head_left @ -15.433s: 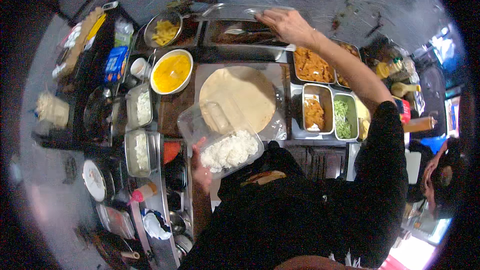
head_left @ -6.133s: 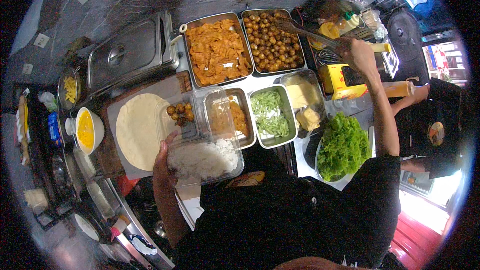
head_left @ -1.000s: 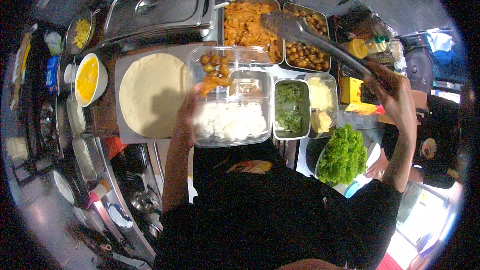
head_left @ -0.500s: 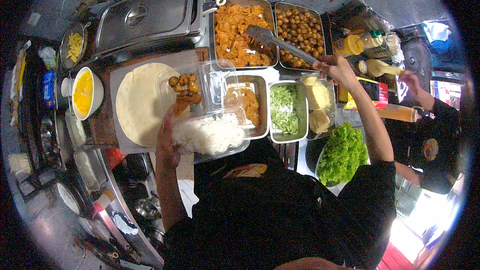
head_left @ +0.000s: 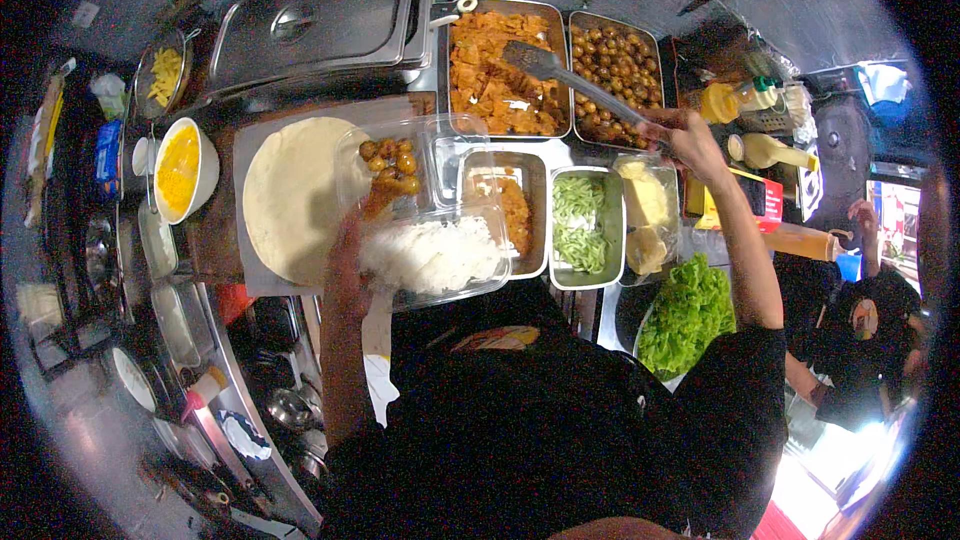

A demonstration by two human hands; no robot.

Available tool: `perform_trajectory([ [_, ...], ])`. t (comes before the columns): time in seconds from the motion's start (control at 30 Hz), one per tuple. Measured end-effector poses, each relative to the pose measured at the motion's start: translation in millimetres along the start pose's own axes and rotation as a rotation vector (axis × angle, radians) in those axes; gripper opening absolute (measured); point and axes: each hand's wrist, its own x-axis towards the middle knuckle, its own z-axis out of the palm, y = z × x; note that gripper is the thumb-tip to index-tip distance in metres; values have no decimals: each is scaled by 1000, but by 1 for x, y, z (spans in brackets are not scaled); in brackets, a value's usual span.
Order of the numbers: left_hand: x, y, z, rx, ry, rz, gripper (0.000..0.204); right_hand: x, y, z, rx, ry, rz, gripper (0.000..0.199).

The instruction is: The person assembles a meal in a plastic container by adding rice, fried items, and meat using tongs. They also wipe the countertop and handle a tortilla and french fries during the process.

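My left hand (head_left: pixel 375 206) is closed on a clear plastic takeaway container (head_left: pixel 455 297), its fingers partly seen through the plastic. White rice (head_left: pixel 440 255) fills the near part. Several glazed brown balls, like small potatoes (head_left: pixel 395 162), sit in the far part. The container overlaps a round flatbread (head_left: pixel 287 195) and a steel tray of orange-brown food (head_left: pixel 516 210). My right hand (head_left: pixel 690 140) grips grey tongs (head_left: pixel 600 95) by the handle. Their broad head (head_left: pixel 528 59) is over a tray of orange sauced pieces (head_left: pixel 500 100), beside a tray of brown balls (head_left: pixel 615 55).
Shredded green vegetable (head_left: pixel 578 225), pale yellow slices (head_left: pixel 647 210) and lettuce (head_left: pixel 690 315) stand to the right. A bowl of grated yellow food (head_left: pixel 183 170) is left, below a lidded steel pan (head_left: pixel 310 30). Squeeze bottles (head_left: pixel 775 155) and a co-worker (head_left: pixel 865 330) are far right.
The whole view has shifted slightly, so the counter sits farther right in the picture. The co-worker's hand has left the pale bottle, and the co-worker stands farther off. Both my grips look unchanged.
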Motion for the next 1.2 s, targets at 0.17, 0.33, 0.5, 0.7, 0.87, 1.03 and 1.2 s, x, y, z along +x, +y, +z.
perform_trajectory([
  [0.17, 16, -8, 3, -58, -60, -9, 54, -58, -23, -36, 151, -15, -33, 40],
  [0.33, 23, 7, 18, -147, -42, -112, 61, -107, -66, -41, 135, -148, 3, 39],
  [0.5, 26, -2, 30, -282, -112, -179, 62, -113, -91, 1, -165, -293, -196, 34],
  [0.7, 27, -42, 27, 86, -98, 64, 62, -139, -113, -4, -453, -29, -459, 31],
  [0.87, 24, 1, 33, -233, -139, -144, 65, -144, -103, 3, -482, -24, -512, 33],
  [1.03, 16, -9, 22, -496, -79, -397, 69, -138, -98, -7, -435, -98, -495, 32],
  [1.2, 1, -46, -8, 299, 116, 228, 71, -99, -40, -26, -276, 135, -262, 34],
])
